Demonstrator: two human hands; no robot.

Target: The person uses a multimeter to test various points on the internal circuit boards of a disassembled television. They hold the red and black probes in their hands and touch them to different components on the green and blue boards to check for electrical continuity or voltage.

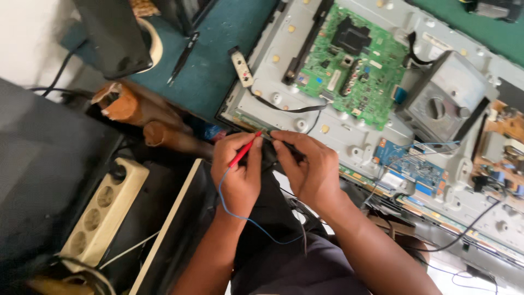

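My left hand (238, 170) pinches a red test probe (245, 149) with a blue lead (240, 214) trailing down past my wrist. Its tip touches the near edge of an opened flat-screen chassis (349, 143). My right hand (307, 166) holds a black probe (288, 146) right beside it, fingertips almost touching the left hand's. A grey analog multimeter (443, 104) rests on the chassis at the right. A green main circuit board (357, 61) sits at the chassis centre, and a small blue board (409, 164) lies nearer me.
A beige power strip (103, 210) lies at lower left. A black pen (183, 57) and a tape roll (154, 45) sit on the teal tabletop (218, 33). A brown power board (505, 139) is at far right. Black wires run below the chassis.
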